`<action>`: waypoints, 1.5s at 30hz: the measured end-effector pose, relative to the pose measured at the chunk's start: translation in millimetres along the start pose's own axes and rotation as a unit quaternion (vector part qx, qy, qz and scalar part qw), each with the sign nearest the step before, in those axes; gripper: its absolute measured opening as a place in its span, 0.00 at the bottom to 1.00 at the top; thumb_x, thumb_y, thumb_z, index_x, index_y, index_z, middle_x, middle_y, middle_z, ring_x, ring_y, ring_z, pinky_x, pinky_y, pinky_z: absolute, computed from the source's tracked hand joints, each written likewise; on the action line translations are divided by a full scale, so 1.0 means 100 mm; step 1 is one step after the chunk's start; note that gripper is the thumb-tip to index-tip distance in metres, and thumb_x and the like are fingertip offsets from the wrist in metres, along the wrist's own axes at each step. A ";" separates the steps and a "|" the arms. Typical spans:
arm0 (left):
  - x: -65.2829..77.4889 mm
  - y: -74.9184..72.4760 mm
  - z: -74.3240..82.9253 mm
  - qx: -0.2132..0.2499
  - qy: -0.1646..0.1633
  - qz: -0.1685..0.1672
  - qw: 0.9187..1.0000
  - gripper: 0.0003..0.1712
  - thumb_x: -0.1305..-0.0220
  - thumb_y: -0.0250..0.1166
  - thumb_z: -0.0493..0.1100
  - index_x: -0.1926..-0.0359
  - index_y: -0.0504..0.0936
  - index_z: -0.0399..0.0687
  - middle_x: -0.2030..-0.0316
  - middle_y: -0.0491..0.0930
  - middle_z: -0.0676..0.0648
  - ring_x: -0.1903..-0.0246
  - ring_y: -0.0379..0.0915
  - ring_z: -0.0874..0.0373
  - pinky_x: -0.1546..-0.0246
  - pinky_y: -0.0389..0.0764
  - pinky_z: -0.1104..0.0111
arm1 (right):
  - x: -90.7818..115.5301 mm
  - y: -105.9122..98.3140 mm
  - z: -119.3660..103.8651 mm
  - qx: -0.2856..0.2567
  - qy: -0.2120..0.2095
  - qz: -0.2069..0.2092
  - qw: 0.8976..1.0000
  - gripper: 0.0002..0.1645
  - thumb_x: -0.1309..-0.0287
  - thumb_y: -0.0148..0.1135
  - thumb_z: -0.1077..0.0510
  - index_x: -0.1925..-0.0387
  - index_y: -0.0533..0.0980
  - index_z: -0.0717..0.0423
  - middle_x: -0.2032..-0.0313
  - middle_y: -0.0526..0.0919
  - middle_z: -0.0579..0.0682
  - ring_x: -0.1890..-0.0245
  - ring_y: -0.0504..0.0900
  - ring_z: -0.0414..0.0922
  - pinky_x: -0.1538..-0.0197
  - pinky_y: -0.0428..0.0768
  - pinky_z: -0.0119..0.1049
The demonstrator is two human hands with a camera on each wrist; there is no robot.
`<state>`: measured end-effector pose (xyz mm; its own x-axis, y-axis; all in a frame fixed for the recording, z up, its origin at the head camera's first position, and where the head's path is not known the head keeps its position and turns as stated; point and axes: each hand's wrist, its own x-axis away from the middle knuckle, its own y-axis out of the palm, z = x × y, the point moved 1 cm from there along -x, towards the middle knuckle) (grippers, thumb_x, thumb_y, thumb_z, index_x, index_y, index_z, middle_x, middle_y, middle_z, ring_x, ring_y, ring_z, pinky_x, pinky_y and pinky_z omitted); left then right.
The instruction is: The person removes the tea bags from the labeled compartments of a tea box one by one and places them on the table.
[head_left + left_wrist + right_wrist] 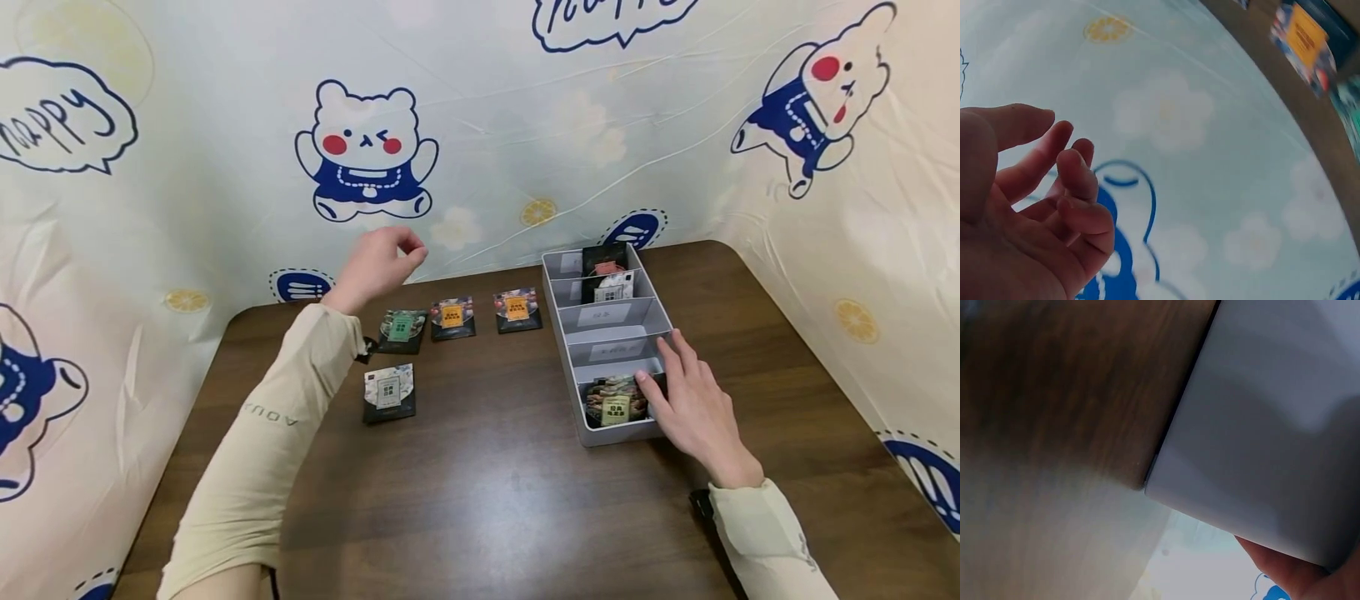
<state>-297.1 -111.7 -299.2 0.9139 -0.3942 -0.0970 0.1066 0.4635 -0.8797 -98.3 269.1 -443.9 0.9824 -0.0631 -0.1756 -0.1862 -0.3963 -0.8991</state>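
Observation:
My left hand [381,265] is raised above the back of the table, holding nothing. Its fingers are loosely curled with the thumb apart from them, as the left wrist view shows. Nearest below it lie a green-labelled packet [402,330] and an orange-labelled packet [452,317]. My right hand [693,404] rests on the right rim of a grey divided box [581,437], fingers fairly straight. Its thumb reaches over the near compartment, beside a dark packet with a yellow-green label [616,408]. The right wrist view shows mostly the box's side wall [1241,437].
Another orange-labelled packet [517,310] lies left of the box, and a white-labelled packet [388,393] lies nearer. In the box's far compartments stand a red-labelled packet [606,262] and a white-labelled packet [615,287]. A printed curtain [480,125] hangs behind the wooden table [480,500].

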 end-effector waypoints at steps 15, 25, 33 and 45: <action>-0.64 0.83 0.55 0.154 -0.002 0.034 0.987 0.12 0.31 0.57 0.45 0.56 0.82 0.43 0.58 0.81 0.45 0.60 0.74 0.53 0.54 0.75 0.61 | -0.01 0.02 0.04 -0.001 0.001 -0.002 1.000 0.41 0.30 0.42 0.37 0.29 0.56 0.62 0.26 0.49 0.61 0.39 0.65 0.66 0.58 0.75 0.66; -0.92 1.38 0.92 0.147 0.025 -0.011 0.989 0.17 0.28 0.53 0.45 0.45 0.80 0.45 0.48 0.81 0.46 0.52 0.76 0.53 0.48 0.75 0.61 | -0.02 0.03 0.06 0.000 0.004 -0.009 1.000 0.42 0.31 0.42 0.36 0.28 0.56 0.60 0.25 0.48 0.60 0.39 0.66 0.65 0.59 0.77 0.63; -1.06 1.65 1.10 0.087 0.094 -0.048 0.991 0.20 0.28 0.50 0.40 0.41 0.75 0.39 0.40 0.75 0.42 0.38 0.68 0.50 0.36 0.67 0.60 | -0.04 0.04 0.07 0.006 0.008 -0.009 1.000 0.43 0.31 0.42 0.34 0.28 0.56 0.59 0.25 0.48 0.58 0.38 0.66 0.63 0.57 0.77 0.63; -1.22 1.93 1.12 0.082 0.057 -0.089 0.991 0.21 0.27 0.49 0.42 0.38 0.71 0.38 0.39 0.73 0.41 0.36 0.66 0.49 0.36 0.68 0.60 | -0.03 0.03 0.09 0.009 0.008 -0.005 1.000 0.43 0.32 0.42 0.33 0.28 0.56 0.57 0.25 0.48 0.57 0.39 0.67 0.62 0.61 0.78 0.60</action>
<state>-344.1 114.6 -404.5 0.8260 -0.5636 -0.0069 0.3325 0.4972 -0.8014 -102.2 276.6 -449.5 0.9844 -0.0731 -0.1603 -0.1761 -0.3800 -0.9081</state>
